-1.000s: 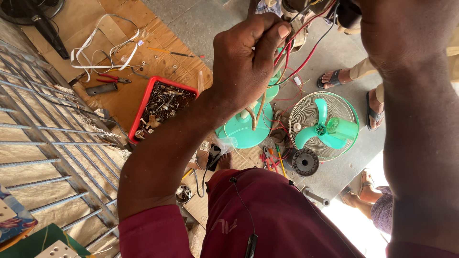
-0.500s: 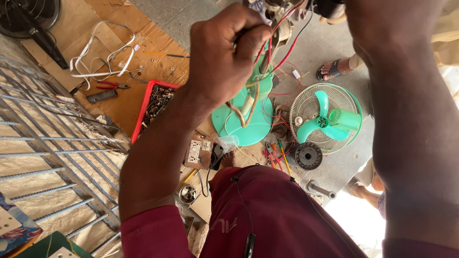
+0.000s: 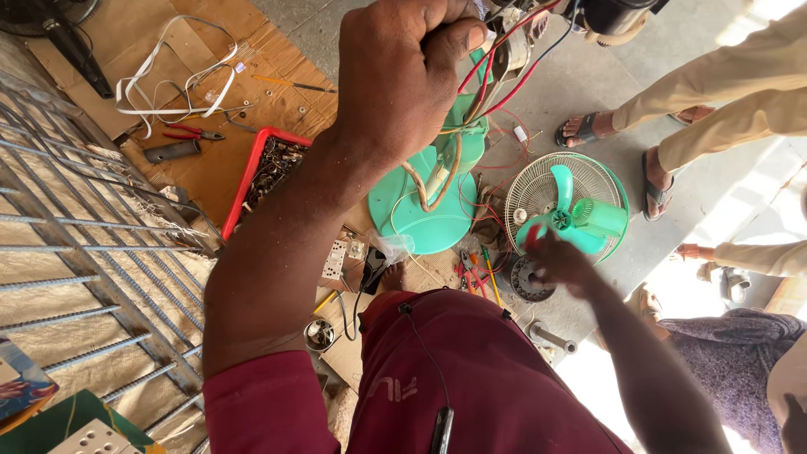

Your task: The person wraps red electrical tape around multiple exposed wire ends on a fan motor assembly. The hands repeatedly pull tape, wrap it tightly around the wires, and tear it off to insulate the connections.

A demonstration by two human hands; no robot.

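My left hand [image 3: 403,76] is raised in a tight fist, closed on the upper end of a green fan stand [image 3: 420,210], where red, black and yellow wires [image 3: 504,76] run up to a motor [image 3: 517,38]. The stand's round base hangs tilted below my fist. My right hand [image 3: 559,261] is low near the floor, beside a dark round motor part [image 3: 525,282] and a white fan guard with a green blade [image 3: 576,206]. Something small and red shows at its fingertips; the grip is blurred.
A red tray of small metal parts [image 3: 269,168] lies on cardboard [image 3: 210,50] with a white cable [image 3: 168,84] and red pliers [image 3: 193,133]. A metal grating [image 3: 76,252] fills the left. Sandalled feet of other people [image 3: 588,126] stand at the right.
My right hand has dropped from the motor at the top down to the floor by the fan guard. My left fist stays on the stand, which has swung slightly.
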